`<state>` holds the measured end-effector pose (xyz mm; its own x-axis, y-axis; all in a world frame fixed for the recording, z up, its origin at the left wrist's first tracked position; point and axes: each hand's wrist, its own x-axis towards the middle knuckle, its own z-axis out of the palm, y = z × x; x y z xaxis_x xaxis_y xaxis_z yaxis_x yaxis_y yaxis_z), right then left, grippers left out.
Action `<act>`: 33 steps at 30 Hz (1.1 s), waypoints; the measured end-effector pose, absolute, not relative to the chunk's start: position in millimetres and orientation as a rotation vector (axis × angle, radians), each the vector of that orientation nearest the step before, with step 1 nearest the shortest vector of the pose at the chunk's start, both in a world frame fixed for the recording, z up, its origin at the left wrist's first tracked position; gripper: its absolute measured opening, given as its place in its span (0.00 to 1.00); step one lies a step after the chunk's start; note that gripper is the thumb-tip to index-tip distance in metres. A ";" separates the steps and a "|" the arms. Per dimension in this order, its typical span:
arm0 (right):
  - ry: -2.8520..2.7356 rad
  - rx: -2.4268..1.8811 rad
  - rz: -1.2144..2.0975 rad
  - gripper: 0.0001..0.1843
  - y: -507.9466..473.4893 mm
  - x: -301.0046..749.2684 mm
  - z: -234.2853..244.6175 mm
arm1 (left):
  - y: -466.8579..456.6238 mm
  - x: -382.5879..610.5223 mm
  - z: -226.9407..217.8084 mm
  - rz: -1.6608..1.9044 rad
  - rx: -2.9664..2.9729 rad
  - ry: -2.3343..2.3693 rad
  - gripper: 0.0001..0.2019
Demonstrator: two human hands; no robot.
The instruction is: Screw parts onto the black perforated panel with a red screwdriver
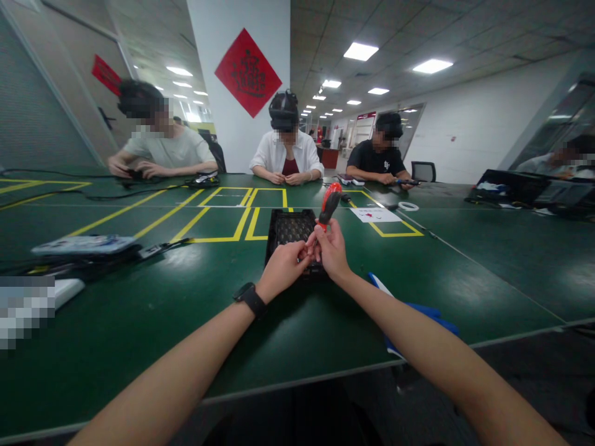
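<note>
A red and black screwdriver (330,202) stands handle-up in my right hand (331,249), whose fingers are wrapped round its lower part. My left hand (283,267) is closed in a pinch beside it, fingertips touching the right hand near the tool's tip; what they pinch is too small to make out. Both hands hover over the near end of a black tray (290,228) with a grid of small holes, lying on the green table (139,310). A black watch (250,298) sits on my left wrist.
Three people sit at the far side of the table, a fourth at the right edge. A white sheet (374,214) and a tape roll (408,205) lie at right, a blue cloth (418,313) under my right forearm, packets and cables (88,248) at left. Yellow tape lines (223,217) mark the tabletop.
</note>
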<state>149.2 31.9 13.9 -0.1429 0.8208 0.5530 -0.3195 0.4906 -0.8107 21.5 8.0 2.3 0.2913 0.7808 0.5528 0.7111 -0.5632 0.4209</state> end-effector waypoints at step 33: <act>-1.359 -0.472 1.075 0.15 28.2 147.5 15.6 | 9.6 20.2 0.9 1.141 2.464 1.440 0.08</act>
